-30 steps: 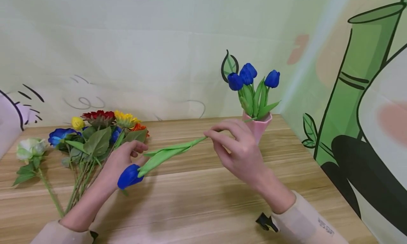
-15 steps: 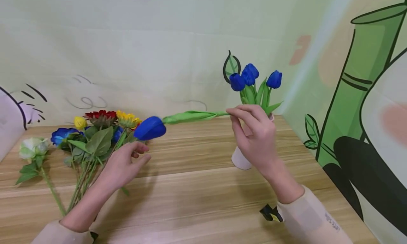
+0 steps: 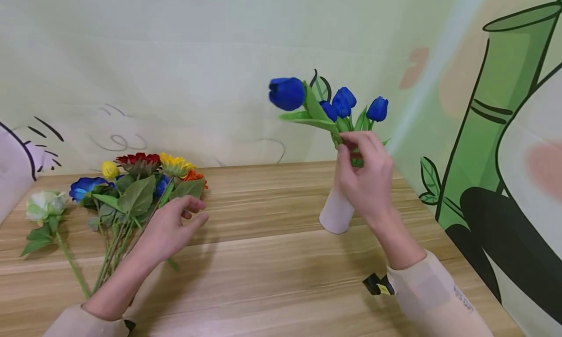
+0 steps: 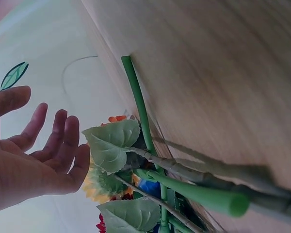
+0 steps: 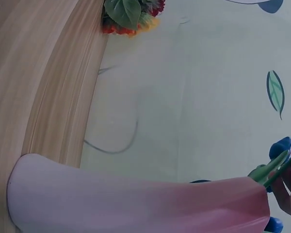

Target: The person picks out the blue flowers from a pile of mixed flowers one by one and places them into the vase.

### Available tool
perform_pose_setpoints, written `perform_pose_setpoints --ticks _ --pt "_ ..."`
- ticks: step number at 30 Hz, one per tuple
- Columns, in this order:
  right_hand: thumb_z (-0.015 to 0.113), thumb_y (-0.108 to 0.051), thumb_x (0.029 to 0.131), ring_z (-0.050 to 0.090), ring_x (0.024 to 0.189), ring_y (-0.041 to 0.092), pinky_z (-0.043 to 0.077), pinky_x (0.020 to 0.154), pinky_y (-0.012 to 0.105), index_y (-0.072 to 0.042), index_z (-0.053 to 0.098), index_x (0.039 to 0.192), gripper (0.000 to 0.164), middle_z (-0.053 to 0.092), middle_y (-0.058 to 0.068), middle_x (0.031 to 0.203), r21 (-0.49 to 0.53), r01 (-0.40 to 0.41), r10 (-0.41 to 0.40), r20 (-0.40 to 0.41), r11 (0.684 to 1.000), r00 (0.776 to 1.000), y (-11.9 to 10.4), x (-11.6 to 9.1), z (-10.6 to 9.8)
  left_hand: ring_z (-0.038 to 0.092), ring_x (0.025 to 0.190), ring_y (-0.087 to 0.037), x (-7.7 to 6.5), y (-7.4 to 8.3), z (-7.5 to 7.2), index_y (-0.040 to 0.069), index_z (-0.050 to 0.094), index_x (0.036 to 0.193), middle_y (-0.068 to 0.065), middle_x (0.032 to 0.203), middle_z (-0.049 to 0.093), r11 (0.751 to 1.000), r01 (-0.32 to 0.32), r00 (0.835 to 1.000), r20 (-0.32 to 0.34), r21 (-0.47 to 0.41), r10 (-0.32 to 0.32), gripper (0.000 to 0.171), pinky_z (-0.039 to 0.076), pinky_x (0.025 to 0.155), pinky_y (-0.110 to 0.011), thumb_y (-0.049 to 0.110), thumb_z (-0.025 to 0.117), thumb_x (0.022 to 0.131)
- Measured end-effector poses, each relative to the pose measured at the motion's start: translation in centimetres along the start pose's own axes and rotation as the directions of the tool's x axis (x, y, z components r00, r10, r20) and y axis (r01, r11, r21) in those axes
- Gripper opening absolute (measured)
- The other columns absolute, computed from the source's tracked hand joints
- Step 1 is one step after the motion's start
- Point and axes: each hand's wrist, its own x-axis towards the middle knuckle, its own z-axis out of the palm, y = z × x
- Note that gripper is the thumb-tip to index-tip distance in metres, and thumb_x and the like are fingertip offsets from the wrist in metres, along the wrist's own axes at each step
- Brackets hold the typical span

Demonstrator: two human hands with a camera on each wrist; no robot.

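My right hand (image 3: 369, 176) pinches the green stem of a blue tulip (image 3: 287, 94) at the mouth of a vase (image 3: 335, 212), pink above and pale below. The bloom leans out to the left. In the right wrist view a stem (image 5: 281, 172) lies between the fingertips beside the vase's rim (image 5: 266, 204); whether its end is inside cannot be told. Several blue tulips (image 3: 344, 103) stand in the vase, partly hidden by the hand. My left hand (image 3: 175, 225) holds nothing, fingers loosely bent, above the right side of a flower pile (image 3: 136, 200).
The pile on the wooden table (image 3: 254, 278) has a red flower (image 3: 138, 162), a yellow flower (image 3: 175, 165), a blue flower (image 3: 88, 188) and leafy stems. A white rose (image 3: 46, 205) lies at its left. A printed cloth wall (image 3: 219, 83) rises behind the table.
My right hand has moved right and up to the vase, and the held tulip has swung from bloom low at left to bloom raised above the vase's left side. The left hand stays nearly still.
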Motion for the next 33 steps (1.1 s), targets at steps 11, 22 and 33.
perform_pose_setpoints --ticks 11,22,33 --pt "0.062 0.008 0.092 0.066 0.075 0.025 0.056 0.061 0.032 0.009 0.066 0.112 0.020 0.066 0.019 0.097 -0.093 -0.061 0.068 0.078 0.994 0.995 1.4 -0.5 -0.2 0.061 0.106 -0.035 0.1 0.1 0.0 0.005 0.067 0.121 -0.017 0.119 0.067 1.000 0.013 1.000 0.013 0.002 -0.013 0.027 0.052 0.084 -0.052 0.025 0.066 0.102" --pt "0.066 0.000 0.094 0.064 0.073 0.020 0.054 0.059 0.030 0.003 0.069 0.102 0.009 0.067 0.014 0.093 -0.156 -0.075 0.094 0.121 0.985 0.988 1.6 -0.9 -0.5 0.062 0.104 -0.034 0.0 -0.2 0.1 0.004 0.068 0.119 -0.017 0.118 0.068 1.000 -0.003 1.000 0.007 0.009 0.003 0.026 0.052 0.083 -0.052 0.024 0.066 0.101" --pt "0.067 -0.007 0.096 0.064 0.072 0.024 0.056 0.059 0.036 0.001 0.069 0.096 0.008 0.067 0.013 0.086 -0.230 -0.051 0.084 0.137 0.972 0.987 1.5 -0.9 -0.6 0.063 0.105 -0.035 0.0 -0.3 0.2 0.004 0.068 0.119 -0.016 0.119 0.068 1.000 0.006 1.000 0.014 0.016 -0.006 0.028 0.052 0.083 -0.053 0.026 0.066 0.102"
